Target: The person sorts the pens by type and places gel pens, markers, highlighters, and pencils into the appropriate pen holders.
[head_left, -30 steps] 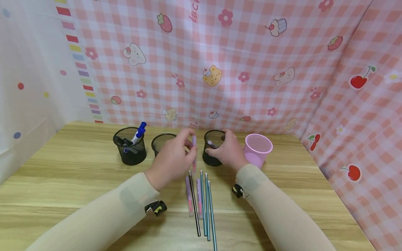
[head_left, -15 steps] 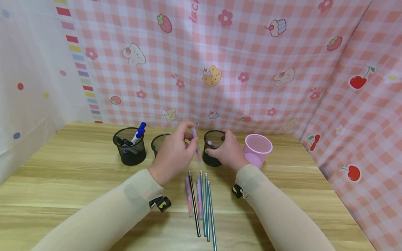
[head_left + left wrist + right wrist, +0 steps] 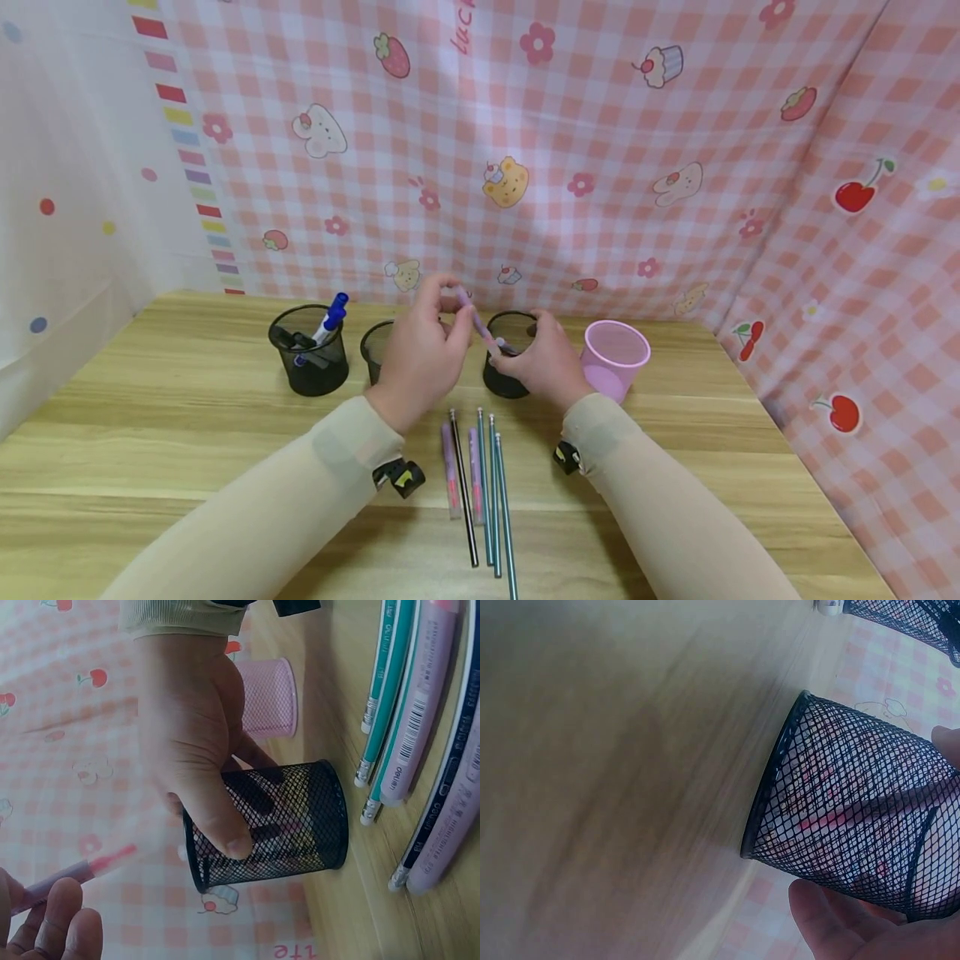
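Left hand point(image 3: 423, 354): thumb and fingers pinch a purple pen point(image 3: 480, 323) near its upper end. Pen slants, pink end lowest, pointing to the mouth of a black mesh cup point(image 3: 504, 383); the left wrist view shows it apart from the rim.

Right hand point(image 3: 553, 362): wrapped about that cup, thumb against the mesh on one side, fingers on the other. Cup upright on the wooden table point(image 3: 187, 450); another pen shows inside through the mesh (pinkish at its lower end).

Nearer the person, lying in a loose row: two more purple pens point(image 3: 452, 471), a black pencil point(image 3: 466, 498), three teal pencils point(image 3: 487, 500).

Pink cup point(image 3: 611, 377) just beside the right hand. Second black cup point(image 3: 372, 346) partly hidden by the left hand. Far left, third black cup point(image 3: 318, 379), a blue-and-white marker point(image 3: 330, 321) leaning in it.
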Demonstrator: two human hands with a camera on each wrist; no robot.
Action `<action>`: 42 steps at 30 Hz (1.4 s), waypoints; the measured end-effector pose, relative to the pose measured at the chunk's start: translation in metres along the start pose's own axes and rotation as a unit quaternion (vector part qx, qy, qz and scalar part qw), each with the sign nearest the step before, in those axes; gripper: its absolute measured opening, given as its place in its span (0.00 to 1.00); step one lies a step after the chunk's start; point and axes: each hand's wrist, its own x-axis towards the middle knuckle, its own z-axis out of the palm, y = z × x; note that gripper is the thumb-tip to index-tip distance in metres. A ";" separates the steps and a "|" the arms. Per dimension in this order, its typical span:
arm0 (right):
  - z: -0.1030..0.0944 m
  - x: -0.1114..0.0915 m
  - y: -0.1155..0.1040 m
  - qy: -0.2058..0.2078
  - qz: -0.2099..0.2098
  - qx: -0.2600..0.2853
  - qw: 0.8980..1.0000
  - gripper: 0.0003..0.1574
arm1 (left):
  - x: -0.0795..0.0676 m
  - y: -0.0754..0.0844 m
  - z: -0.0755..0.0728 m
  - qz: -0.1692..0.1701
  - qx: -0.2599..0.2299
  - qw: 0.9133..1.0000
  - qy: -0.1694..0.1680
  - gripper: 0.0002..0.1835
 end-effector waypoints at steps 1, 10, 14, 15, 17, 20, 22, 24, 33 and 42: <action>0.000 0.000 0.000 -0.001 0.000 0.001 1.000 0.67 | 0.000 0.000 0.001 0.000 -0.006 1.000 0.003 0.14; -0.001 -0.001 -0.002 0.000 -0.006 -0.001 1.000 0.66 | 0.004 -0.001 0.010 -0.019 -0.023 0.999 0.026 0.14; -0.001 -0.001 -0.001 0.003 -0.007 0.001 1.000 0.65 | 0.005 0.000 0.016 -0.033 -0.021 0.999 0.021 0.13; -0.001 0.000 -0.001 0.003 -0.008 0.001 1.000 0.65 | 0.004 0.001 0.017 -0.039 -0.023 0.999 0.017 0.13; -0.001 0.000 -0.001 0.004 -0.010 0.000 1.000 0.65 | 0.004 0.001 0.019 -0.046 -0.026 0.999 0.010 0.12; -0.001 0.000 0.000 0.004 -0.011 0.001 1.000 0.65 | 0.002 0.002 0.023 -0.053 -0.026 0.998 0.001 0.11; -0.001 0.000 -0.001 0.004 -0.012 -0.001 1.000 0.64 | 0.002 0.002 0.025 -0.054 -0.016 0.998 -0.002 0.11; -0.001 -0.001 -0.001 0.005 -0.014 -0.001 1.000 0.65 | 0.001 0.001 0.026 -0.057 -0.003 0.998 -0.004 0.11; -0.001 -0.001 -0.001 0.008 -0.017 -0.007 1.000 0.68 | 0.000 -0.003 0.034 -0.066 0.036 0.997 -0.020 0.10; -0.001 -0.001 -0.001 0.008 -0.013 -0.005 1.000 0.67 | -0.001 -0.003 0.040 -0.088 0.052 0.994 -0.039 0.10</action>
